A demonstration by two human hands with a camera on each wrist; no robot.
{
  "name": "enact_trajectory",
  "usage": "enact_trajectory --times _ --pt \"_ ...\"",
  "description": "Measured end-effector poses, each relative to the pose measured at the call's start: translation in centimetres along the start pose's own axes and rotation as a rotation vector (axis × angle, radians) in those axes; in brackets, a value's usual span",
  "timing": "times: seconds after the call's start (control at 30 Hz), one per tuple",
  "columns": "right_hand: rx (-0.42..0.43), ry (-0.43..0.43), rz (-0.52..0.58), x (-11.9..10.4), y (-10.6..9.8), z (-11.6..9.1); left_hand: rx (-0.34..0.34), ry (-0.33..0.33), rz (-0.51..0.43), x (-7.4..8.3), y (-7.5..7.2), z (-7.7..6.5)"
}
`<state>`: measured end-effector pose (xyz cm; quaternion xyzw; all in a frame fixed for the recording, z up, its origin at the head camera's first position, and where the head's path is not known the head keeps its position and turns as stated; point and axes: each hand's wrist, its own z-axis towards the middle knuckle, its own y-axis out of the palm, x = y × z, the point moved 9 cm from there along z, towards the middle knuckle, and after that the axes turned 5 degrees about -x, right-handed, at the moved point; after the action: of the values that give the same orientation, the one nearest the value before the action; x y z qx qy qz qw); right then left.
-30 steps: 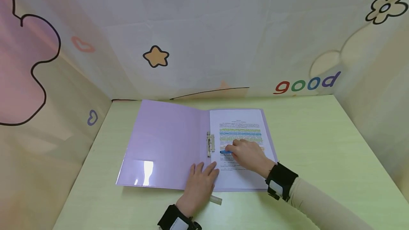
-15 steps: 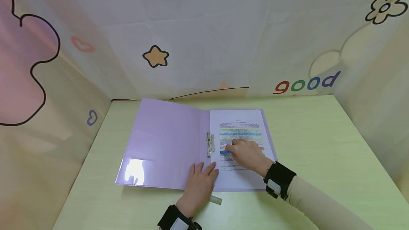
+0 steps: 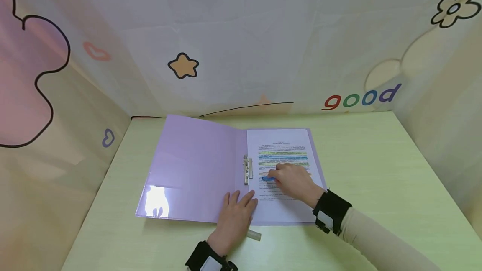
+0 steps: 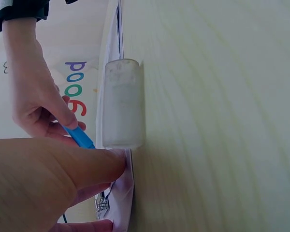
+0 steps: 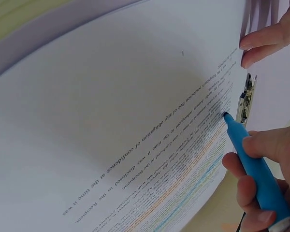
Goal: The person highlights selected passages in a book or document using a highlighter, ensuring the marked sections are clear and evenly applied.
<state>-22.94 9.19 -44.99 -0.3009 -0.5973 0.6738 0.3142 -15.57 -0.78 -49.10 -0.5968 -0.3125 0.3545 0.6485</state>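
A purple folder lies spread open on the table, with a printed sheet on its right side. Several text lines on the sheet carry yellow, blue and orange marks. My right hand grips a blue highlighter between thumb and fingers, its dark tip right at the start of a text line. My left hand rests with fingers spread over the folder's lower spine and the sheet's lower left corner. Beside the left thumb, a frosted whitish cylinder lies on the table at the folder's front edge.
A metal clip sits on the folder's spine, left of the sheet. Pale green wood-grain table surrounds the folder. Behind it hangs a printed cloth with a star, flower and coloured lettering. Both wrists wear black straps.
My right hand and the highlighter have shifted slightly right along the text line during the last half second. The left hand stays in place.
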Motion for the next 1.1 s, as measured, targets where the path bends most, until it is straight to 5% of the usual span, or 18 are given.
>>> enact_trajectory --times 1.1 --pt "-0.025 0.031 -0.057 0.41 -0.19 -0.7 -0.02 -0.007 -0.014 -0.01 -0.01 0.08"
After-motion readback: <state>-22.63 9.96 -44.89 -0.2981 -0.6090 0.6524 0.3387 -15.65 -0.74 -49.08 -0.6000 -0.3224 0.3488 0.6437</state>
